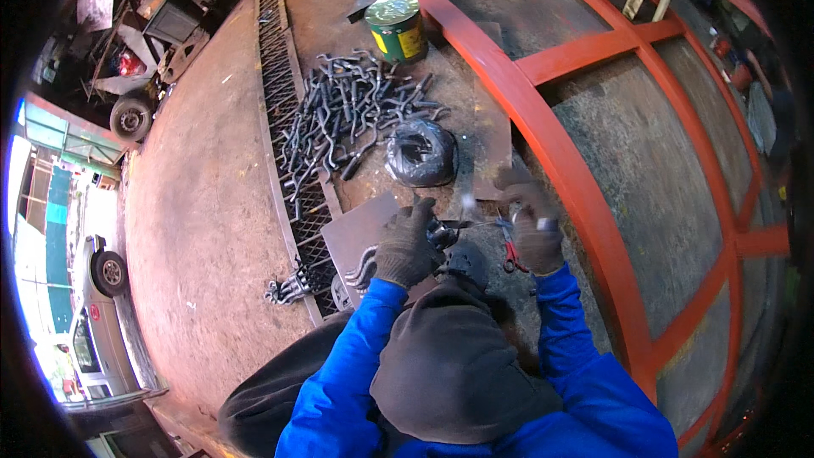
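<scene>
Our gloved left hand (pixel 407 242) looks closed on a dark part (pixel 442 234), which sits between our two hands, nearer the left. Our right hand (pixel 536 246) is blurred; a silvery piece (pixel 548 225) shows against it, but whether it is gripped we cannot tell. Just beside it is a red-handled tool (pixel 511 256) (held or lying, we cannot say). We judge the part to be metal: stiff, not fragile, fairly heavy, perhaps slick under gloves, and best held around its middle. Beyond lie bent rods (pixel 343 106).
</scene>
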Motion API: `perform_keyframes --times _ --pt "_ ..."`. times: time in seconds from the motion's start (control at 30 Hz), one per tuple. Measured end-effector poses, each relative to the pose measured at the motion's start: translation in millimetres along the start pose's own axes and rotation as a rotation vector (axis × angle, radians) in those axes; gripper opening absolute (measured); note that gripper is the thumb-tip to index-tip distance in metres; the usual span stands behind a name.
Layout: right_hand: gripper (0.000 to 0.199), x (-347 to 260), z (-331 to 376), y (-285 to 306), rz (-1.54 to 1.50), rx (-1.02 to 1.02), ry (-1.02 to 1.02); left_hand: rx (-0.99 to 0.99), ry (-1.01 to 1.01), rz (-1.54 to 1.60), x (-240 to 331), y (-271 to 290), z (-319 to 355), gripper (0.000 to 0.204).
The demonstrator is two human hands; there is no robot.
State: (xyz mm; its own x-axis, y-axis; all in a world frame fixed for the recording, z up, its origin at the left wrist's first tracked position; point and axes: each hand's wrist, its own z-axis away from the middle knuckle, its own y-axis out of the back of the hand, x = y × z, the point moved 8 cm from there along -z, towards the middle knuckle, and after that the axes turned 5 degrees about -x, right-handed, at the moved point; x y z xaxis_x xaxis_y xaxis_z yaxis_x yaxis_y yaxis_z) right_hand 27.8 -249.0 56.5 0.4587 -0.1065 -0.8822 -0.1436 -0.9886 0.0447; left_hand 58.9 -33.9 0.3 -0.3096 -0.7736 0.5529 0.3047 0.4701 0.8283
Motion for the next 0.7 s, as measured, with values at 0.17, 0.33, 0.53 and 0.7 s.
perform_keyframes --times 0.17,0.33,0.53,0.7 --pt "0.026 89 81 20 -0.166 0.245 -0.550 -0.001 0.020 -0.001 -1 -9 -2 0.073" --pt "0.029 125 103 84 -0.966 0.661 -0.332 -0.006 0.045 -0.025 -4 -7 -2 0.073" --pt "0.039 51 21 79 -1.164 0.471 -0.116 -0.028 0.079 -0.037 -5 -8 -2 0.075" --pt "0.051 -13 31 40 -0.961 -0.437 -0.423 -0.008 0.067 -0.059 -2 -2 -1 0.073"
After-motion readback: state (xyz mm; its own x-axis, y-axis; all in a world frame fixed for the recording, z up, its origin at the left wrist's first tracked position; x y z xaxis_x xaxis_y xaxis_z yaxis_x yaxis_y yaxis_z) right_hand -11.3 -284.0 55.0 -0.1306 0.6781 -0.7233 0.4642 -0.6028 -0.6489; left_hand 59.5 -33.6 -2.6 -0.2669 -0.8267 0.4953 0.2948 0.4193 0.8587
